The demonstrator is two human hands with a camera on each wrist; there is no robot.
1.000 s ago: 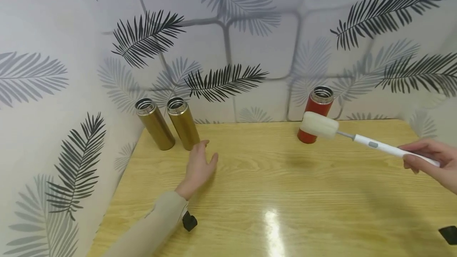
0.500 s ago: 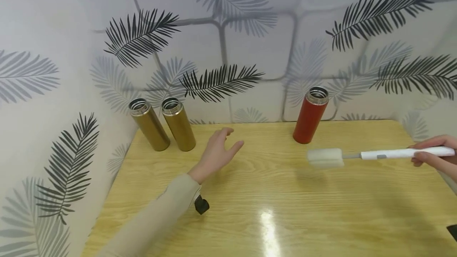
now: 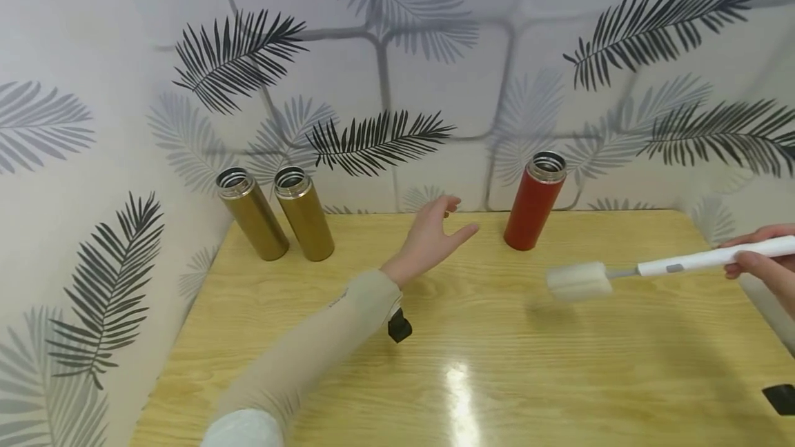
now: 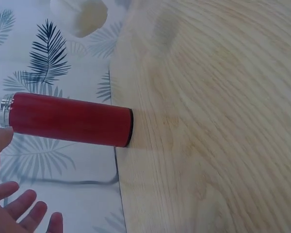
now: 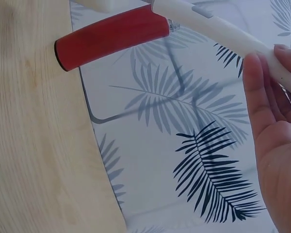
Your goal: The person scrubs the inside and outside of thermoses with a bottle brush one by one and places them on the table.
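Observation:
My left hand (image 3: 435, 236) is held over the table between the bottles, thumb spread from the fingers, with nothing in it. To its right stands an upright red bottle (image 3: 535, 204) without a lid, its steel mouth showing; the left wrist view has this red bottle (image 4: 70, 119) just beyond my thumb. My right hand (image 3: 767, 261) grips the white handle of a bottle brush (image 3: 708, 261) at the right edge. The brush's pale sponge head (image 3: 579, 281) points left, in front of the red bottle. In the right wrist view, fingers and thumb pinch the handle (image 5: 218, 26).
Two lidless gold bottles, the outer gold bottle (image 3: 254, 216) and the inner gold bottle (image 3: 306, 216), stand side by side at the table's back left. A leaf-patterned wall covering (image 3: 447, 88) rises directly behind the wooden table (image 3: 373, 392).
My left hand has moved right, from beside the inner gold bottle towards the red one. The brush head has swung down and slightly right, off the red bottle in the head view.

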